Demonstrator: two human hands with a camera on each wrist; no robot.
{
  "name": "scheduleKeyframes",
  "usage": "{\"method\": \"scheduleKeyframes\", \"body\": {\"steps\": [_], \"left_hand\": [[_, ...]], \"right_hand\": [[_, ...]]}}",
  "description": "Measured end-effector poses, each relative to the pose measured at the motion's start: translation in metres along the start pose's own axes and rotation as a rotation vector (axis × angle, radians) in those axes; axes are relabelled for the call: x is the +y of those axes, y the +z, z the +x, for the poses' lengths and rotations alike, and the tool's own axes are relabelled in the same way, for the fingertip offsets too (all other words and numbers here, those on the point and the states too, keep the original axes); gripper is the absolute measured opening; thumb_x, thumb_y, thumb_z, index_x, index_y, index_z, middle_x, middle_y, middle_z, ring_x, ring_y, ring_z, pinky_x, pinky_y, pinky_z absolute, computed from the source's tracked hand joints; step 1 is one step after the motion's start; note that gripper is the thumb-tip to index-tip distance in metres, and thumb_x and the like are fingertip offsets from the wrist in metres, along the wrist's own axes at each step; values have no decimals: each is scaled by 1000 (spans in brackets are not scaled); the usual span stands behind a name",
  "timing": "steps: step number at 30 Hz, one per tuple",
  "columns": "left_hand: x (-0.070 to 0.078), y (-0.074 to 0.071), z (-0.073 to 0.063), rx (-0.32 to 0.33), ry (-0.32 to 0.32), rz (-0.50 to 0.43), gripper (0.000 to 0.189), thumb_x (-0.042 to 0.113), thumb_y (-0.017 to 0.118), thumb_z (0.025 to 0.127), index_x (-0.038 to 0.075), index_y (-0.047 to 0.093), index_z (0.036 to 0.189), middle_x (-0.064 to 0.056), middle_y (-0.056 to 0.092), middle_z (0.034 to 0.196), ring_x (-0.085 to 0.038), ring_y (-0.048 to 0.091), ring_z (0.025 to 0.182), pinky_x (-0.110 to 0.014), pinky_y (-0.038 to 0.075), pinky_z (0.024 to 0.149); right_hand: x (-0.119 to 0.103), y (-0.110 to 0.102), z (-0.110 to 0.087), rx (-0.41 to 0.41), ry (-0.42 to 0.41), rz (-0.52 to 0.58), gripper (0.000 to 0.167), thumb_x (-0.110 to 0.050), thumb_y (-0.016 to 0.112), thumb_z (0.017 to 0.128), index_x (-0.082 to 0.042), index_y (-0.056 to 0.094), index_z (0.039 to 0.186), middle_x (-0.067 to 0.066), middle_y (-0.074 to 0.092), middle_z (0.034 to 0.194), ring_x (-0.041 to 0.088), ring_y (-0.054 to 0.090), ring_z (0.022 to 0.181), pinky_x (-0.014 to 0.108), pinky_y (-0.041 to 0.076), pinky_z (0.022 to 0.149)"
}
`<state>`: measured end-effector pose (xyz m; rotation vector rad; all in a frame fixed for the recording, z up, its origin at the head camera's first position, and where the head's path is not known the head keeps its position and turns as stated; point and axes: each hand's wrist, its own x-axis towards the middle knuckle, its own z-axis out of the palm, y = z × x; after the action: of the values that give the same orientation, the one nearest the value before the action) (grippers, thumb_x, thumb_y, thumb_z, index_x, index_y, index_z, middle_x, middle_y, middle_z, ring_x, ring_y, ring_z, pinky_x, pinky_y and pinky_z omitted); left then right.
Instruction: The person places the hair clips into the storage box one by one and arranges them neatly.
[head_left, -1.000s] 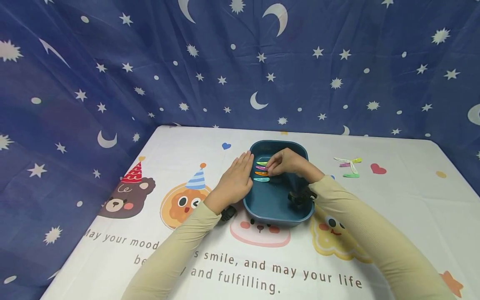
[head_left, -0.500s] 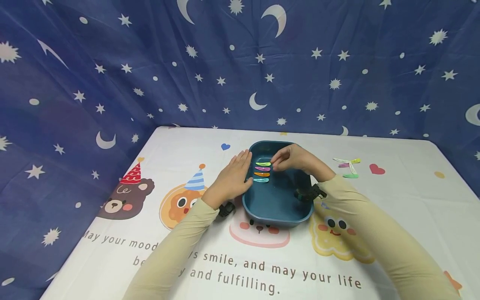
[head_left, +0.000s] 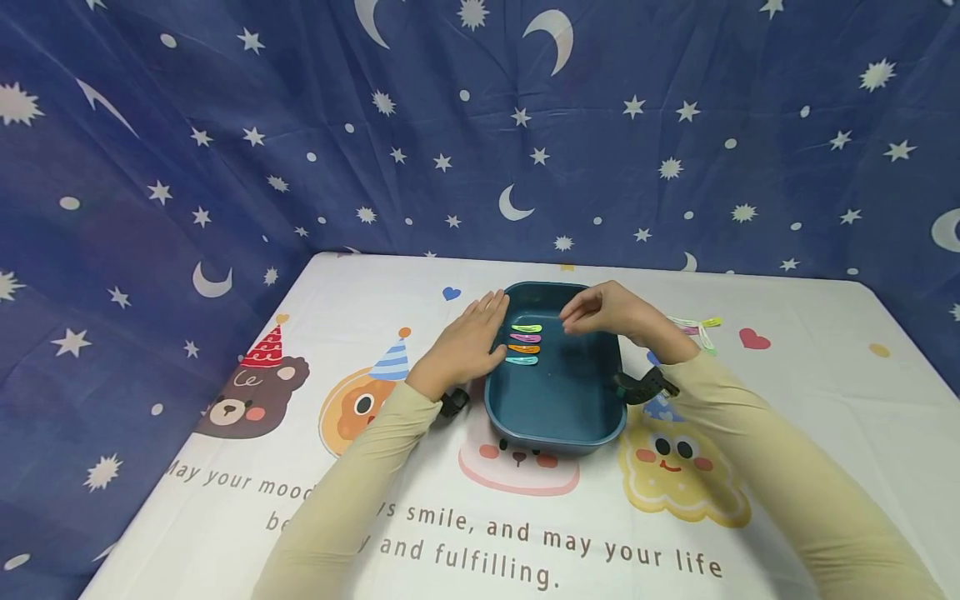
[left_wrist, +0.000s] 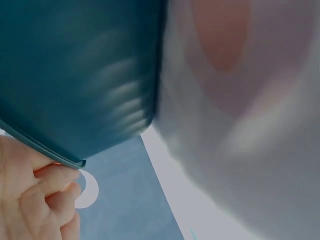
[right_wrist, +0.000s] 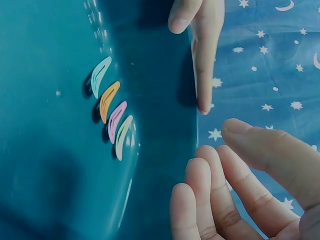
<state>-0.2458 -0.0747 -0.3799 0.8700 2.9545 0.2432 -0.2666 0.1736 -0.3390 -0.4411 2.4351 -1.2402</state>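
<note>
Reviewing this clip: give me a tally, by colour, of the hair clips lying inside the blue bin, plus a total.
Yellow-green clip: 1
Pink clip: 1
Orange clip: 1
Light blue clip: 1
Total: 4

The right hand [head_left: 611, 314] has moved rightward, away from the four hair clips [head_left: 525, 338]; its arm [head_left: 765, 446] now hides the green clip outside the box [head_left: 558, 408].

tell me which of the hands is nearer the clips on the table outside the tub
Right. The right hand is over the right side of the tub, with the clips just to its right; the left hand is at the tub's left side.
</note>
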Motion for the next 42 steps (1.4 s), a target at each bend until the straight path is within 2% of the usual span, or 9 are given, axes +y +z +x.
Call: {"method": "scheduleKeyframes", "body": {"steps": [10, 17, 27, 36, 42], "left_hand": [[-9, 1, 10, 13, 23, 17, 70, 28, 44, 94, 0, 13, 150, -13, 11, 158, -24, 8, 148, -35, 8, 121], [-11, 3, 11, 25, 31, 4, 69, 26, 43, 94, 0, 14, 150, -13, 12, 158, -24, 9, 148, -35, 8, 121], [-10, 5, 9, 41, 34, 17, 67, 23, 42, 93, -1, 15, 149, -14, 13, 158, -24, 10, 148, -35, 9, 121], [-10, 4, 9, 43, 34, 16, 67, 23, 42, 92, -1, 15, 149, -14, 14, 158, -25, 10, 148, -35, 10, 121], [-10, 6, 11, 53, 35, 15, 67, 23, 42, 92, -1, 15, 149, -14, 14, 158, -25, 10, 148, -35, 10, 121]], "right_hand": [[0, -13, -14, 4, -19, 10, 30, -5, 68, 83, 9, 63, 109, 4, 73, 92, 3, 66, 80, 28, 54, 83], [-1, -24, -25, 8, -15, 14, 32, -4, 66, 84, 11, 60, 113, 11, 72, 99, 1, 66, 81, 22, 54, 81], [3, -45, -44, 57, 19, -16, 36, -12, 68, 85, 8, 61, 114, 6, 73, 98, 3, 66, 84, 19, 54, 78], [14, -65, -62, 119, 44, -42, 42, -24, 72, 82, 4, 63, 113, -13, 69, 90, 1, 65, 84, 16, 53, 76], [23, -76, -73, 152, 60, -31, 33, -21, 73, 81, -5, 67, 109, -15, 70, 90, 1, 66, 85, 16, 53, 76]]}}
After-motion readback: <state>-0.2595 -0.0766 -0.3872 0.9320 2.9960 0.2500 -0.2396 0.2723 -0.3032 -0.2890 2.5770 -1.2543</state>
